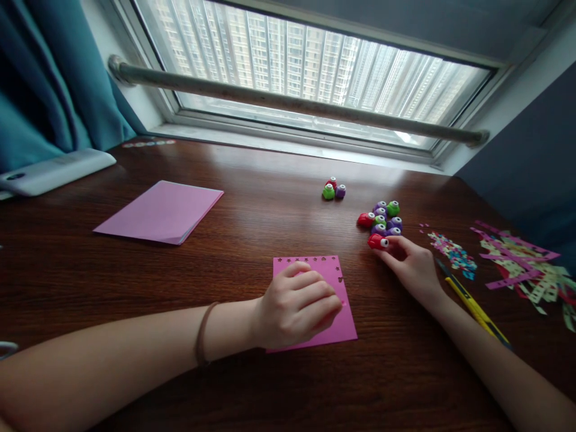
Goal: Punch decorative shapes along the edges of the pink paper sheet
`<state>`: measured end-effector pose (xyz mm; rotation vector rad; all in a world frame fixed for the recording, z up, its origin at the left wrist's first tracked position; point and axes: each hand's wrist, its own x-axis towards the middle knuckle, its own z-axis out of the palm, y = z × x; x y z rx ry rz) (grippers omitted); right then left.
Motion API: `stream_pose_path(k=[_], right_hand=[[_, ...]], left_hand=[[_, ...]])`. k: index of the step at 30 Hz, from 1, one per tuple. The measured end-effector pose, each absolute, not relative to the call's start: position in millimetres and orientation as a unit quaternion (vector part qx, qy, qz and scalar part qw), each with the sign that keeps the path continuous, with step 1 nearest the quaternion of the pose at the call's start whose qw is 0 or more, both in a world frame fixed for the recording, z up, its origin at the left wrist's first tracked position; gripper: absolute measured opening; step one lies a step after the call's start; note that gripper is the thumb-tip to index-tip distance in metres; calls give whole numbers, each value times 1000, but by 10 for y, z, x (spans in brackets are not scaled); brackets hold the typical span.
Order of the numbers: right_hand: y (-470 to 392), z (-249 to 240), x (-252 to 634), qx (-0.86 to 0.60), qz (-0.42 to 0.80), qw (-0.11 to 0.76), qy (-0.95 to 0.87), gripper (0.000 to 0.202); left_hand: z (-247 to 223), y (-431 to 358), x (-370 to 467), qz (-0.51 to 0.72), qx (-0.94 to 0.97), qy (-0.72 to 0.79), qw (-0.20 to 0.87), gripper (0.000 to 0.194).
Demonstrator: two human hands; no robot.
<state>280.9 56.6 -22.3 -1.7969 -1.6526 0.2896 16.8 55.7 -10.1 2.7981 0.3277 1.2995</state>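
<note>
A bright pink sheet of paper (pixel 341 327) lies before me, with small shapes punched along its top edge and the upper part of its right edge. Resting over this sheet, my left hand (pixel 299 303) has its fingers curled closed, and what they may hold is hidden. Farther right, my right hand (pixel 411 264) pinches a red craft punch (pixel 377 242) between thumb and fingers, at the near end of a cluster of craft punches (pixel 380 221) in purple, green and red.
Three more punches (pixel 329 192) stand farther back. A stack of pink paper (pixel 162 213) lies left, near a white device (pixel 58 171). On the right are confetti pieces (pixel 454 255), a yellow craft knife (pixel 472 303) and paper strips (pixel 526 264). A window with a rail (pixel 292 105) lies beyond.
</note>
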Motion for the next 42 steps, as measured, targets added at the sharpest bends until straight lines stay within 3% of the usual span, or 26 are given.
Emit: stream_pose_path(k=[6,14,20,21,23,26,34,38,42], right_hand=[[632,-294,2898,-701,65,326,-631,35],[663,-298,2966,-687,53,296,-661,36],[533,-256,2807,-695,-6,331,-638,35],[472,-225,2728,-685,0,340,-645,31],[336,-157,2547,-607,124,374,-690,24],[172,-87,2312,-466,296,333,-765,18],[103,-114,2177,-390,307,323,-806,11],[183,-90,2329,-433,214,296,-824,12],[448,-39,2916,-659,-94,264,-698,16]], left_hand=[[-115,546,181,421,899,114,35,3],[-125,564,226,444,865,176,153,5],[-131,578,241,444,856,197,176,7],[-134,581,243,441,857,198,178,7],[-143,584,247,435,861,195,181,8],[-165,586,248,418,871,181,181,7],[-190,590,232,386,900,141,147,10],[-194,598,220,363,916,120,120,12],[-188,579,219,298,951,83,28,15]])
